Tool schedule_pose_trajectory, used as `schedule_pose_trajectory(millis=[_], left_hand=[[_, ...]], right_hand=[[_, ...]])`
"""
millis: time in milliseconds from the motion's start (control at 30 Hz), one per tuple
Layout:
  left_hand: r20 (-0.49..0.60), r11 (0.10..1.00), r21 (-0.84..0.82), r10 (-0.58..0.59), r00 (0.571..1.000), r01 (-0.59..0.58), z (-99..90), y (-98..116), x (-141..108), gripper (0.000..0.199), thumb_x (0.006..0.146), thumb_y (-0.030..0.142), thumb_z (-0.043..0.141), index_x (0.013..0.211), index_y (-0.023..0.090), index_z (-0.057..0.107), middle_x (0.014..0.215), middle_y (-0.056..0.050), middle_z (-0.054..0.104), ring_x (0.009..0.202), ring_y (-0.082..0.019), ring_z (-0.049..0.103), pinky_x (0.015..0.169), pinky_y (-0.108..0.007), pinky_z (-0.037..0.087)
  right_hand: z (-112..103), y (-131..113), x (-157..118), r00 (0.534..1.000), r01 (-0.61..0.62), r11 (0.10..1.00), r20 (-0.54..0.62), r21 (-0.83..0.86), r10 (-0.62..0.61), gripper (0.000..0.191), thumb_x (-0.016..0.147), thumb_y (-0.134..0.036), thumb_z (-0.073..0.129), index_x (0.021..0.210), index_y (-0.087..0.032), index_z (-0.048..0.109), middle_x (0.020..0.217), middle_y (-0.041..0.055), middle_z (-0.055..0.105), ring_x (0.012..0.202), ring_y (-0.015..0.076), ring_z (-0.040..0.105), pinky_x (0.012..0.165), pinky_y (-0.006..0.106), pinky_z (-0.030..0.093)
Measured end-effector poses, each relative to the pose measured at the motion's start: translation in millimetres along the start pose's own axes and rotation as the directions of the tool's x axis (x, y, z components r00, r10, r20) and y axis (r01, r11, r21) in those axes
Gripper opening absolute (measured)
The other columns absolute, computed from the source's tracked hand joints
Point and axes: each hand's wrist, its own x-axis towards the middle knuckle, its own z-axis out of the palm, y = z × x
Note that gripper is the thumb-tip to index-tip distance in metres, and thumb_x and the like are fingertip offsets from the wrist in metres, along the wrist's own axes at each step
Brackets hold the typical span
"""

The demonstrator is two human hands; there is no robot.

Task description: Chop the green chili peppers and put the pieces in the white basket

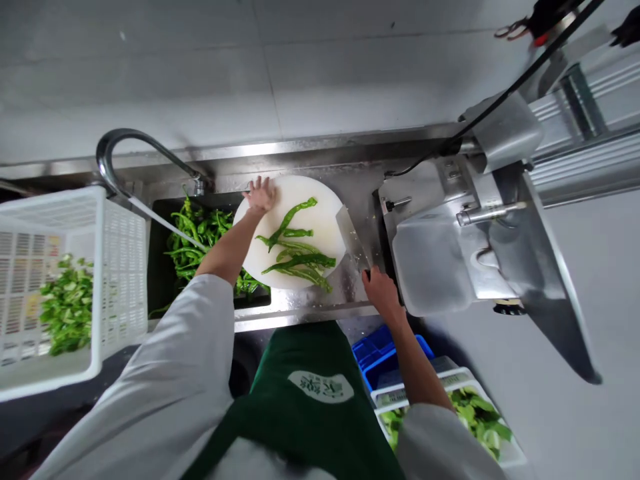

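A green apron [310, 353] is nearest me. My right grip [381, 291] is wrapped round the knife [355, 239], which slants forward-left to the edge of the board [327, 230]; my left grip [261, 196] spreads wide there, near green peppers [305, 261] lying mostly crosswise.

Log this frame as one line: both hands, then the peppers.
left hand: open, at cutting board edge | right hand: holding knife | green peppers: some on board, more in sink

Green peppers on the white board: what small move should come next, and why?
Perhaps bring the left grip onto the green peppers to steady them: it lies spread at the far edge of the white board, apart from them, while the right grip holds the knife.
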Motion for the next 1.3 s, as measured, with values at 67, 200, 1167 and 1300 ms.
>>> schedule_pose_trajectory(millis=[67, 200, 1167, 1300], left_hand=[[0.061, 0.998, 0.011, -0.069, 0.996, 0.068, -6.5, -9.5, 27.7, 0.065, 0.102, 0.051, 0.031, 0.157, 0.018, 0.039, 0.16, -0.017, 0.042, 0.15, -0.039, 0.034, 0.116, -0.067, 0.029], [0.108, 0.986, 0.051, -0.162, 0.981, 0.157, 2.2, -17.6, 51.3, 0.067, 0.102, 0.053, 0.028, 0.142, 0.007, 0.055, 0.139, -0.028, 0.06, 0.134, -0.041, 0.053, 0.111, -0.057, 0.04], [0.15, 0.91, 0.118, 0.379, 0.913, -0.397, 71.6, 40.8, -260.1, 0.082, 0.101, 0.058, 0.035, 0.167, 0.018, 0.007, 0.166, -0.017, 0.031, 0.152, -0.041, 0.03, 0.12, -0.064, 0.022], [0.076, 0.943, 0.083, 0.315, 0.946, -0.321, 61.1, 36.3, -245.6, 0.082, 0.102, 0.058, 0.031, 0.166, 0.01, 0.013, 0.163, -0.021, 0.036, 0.147, -0.041, 0.037, 0.12, -0.061, 0.025]], right_hand=[[0.9, -0.2, -0.1, 1.0, 0.002, 1.0, 0.008, -0.012, -0.002, 0.036, 0.108, -0.039, 0.037, 0.119, -0.013, 0.059, 0.102, 0.0161, 0.074, 0.097, 0.0273, 0.074, 0.082, 0.031, 0.048], [7.0, 2.2, -1.0, 1.0, 0.002, 1.0, 0.001, -0.02, -0.002, 0.036, 0.109, -0.04, 0.035, 0.12, -0.014, 0.057, 0.102, 0.0161, 0.074, 0.097, 0.0265, 0.074, 0.083, 0.031, 0.048], [37.7, 4.5, -29.3, 0.996, -0.086, 0.996, -0.026, 0.004, 0.086, 0.038, 0.109, -0.038, 0.033, 0.12, -0.013, 0.059, 0.1, 0.0163, 0.075, 0.096, 0.0283, 0.073, 0.08, 0.032, 0.045], [40.2, -26.4, -40.7, 0.996, -0.089, 0.996, -0.015, 0.017, 0.089, 0.039, 0.11, -0.037, 0.031, 0.122, -0.013, 0.058, 0.101, 0.0169, 0.074, 0.097, 0.0281, 0.073, 0.082, 0.033, 0.046]])
